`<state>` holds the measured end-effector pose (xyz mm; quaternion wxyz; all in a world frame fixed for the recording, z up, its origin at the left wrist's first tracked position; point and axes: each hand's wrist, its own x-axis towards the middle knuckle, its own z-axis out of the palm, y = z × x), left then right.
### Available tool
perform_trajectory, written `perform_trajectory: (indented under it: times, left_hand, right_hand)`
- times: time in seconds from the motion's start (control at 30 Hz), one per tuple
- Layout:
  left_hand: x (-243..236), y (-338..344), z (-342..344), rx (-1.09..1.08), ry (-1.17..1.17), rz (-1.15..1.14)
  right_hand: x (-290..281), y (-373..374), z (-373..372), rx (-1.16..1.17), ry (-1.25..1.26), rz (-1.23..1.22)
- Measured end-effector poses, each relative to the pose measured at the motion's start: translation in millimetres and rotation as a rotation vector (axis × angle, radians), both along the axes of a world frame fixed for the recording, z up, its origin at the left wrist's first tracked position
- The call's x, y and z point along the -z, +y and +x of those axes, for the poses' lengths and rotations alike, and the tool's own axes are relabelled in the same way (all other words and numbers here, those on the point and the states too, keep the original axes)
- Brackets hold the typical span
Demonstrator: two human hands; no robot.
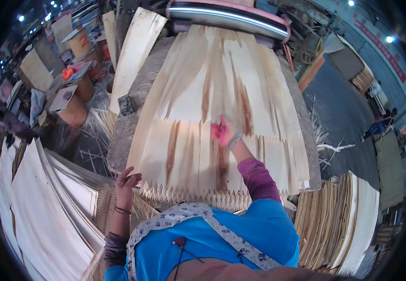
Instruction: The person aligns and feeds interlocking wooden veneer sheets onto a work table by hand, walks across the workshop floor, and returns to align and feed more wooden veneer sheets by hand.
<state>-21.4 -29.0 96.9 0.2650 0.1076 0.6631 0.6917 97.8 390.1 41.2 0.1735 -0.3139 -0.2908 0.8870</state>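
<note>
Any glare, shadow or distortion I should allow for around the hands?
Head view: a hard streak of glare runs along the metal roller; head view: soft shade dulls the middle of the near veneer sheet, but the right hand and left hand read clearly; head view: straight edges bend toward the black rim, and far ceiling lamps flare.

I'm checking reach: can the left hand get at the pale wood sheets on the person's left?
Probably yes: the left hand looks empty, and nothing visible seems to stand between it and the pale wood sheets.
</note>
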Motion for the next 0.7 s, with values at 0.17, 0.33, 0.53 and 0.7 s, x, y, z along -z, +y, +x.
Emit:
perform_trajectory:
  times: [0.17,0.33,0.53,0.7]
  left_hand:
    - [9.3,7.0,1.0,0.047,0.153,-0.080]
    - [59.5,15.8,-14.3,0.075,0.740,-0.381]
    - [75.8,21.3,-17.7,0.171,0.816,-0.493]
    - [33.4,25.6,-14.6,0.220,0.803,-0.286]
  right_hand:
    - [-15.8,41.2,-44.0,0.238,0.256,-0.001]
    - [35.9,11.5,-24.7,0.193,0.204,-0.080]
    - [33.9,-81.1,56.6,0.068,0.137,-0.038]
    - [13.8,-150.2,130.3,-0.315,0.118,-0.094]
